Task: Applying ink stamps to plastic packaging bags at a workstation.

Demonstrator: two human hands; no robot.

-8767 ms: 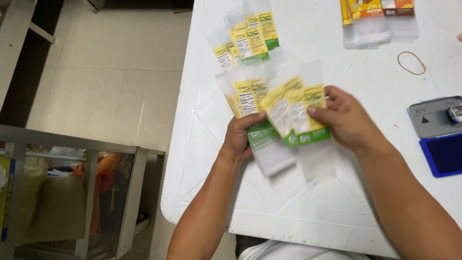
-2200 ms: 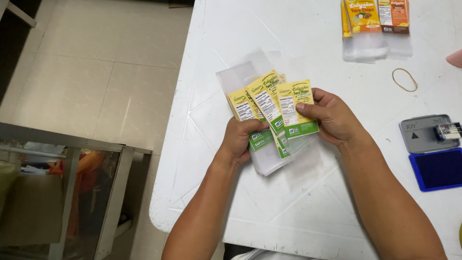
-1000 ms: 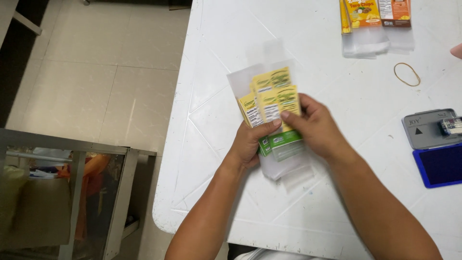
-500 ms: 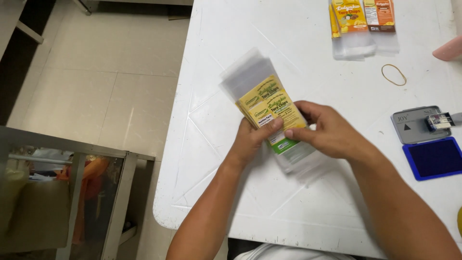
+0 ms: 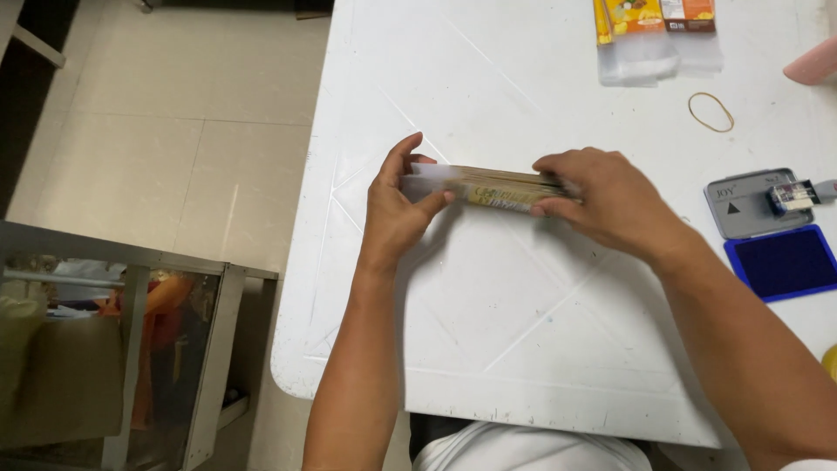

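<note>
Holding one stack of packets (image 5: 497, 187) on its edge on the white table (image 5: 523, 349), both hands squeeze it from the ends. The left hand (image 5: 397, 205) has its fingers curled around the clear end. The right hand (image 5: 602, 196) is closed over the yellow and green end. The packets look gathered and lined up, so the squaring seems nearly done; nothing ties the stack yet. Counting from the stack: one rubber band (image 5: 711, 112) lies far off past the right hand, loose. One other pile of packets (image 5: 654, 39) sits farther away at the table's top edge. One blue ink pad (image 5: 780, 262) and one grey lid with a small stamp (image 5: 758, 202) lie beyond the right wrist. I cannot count the packets in the stack
</note>
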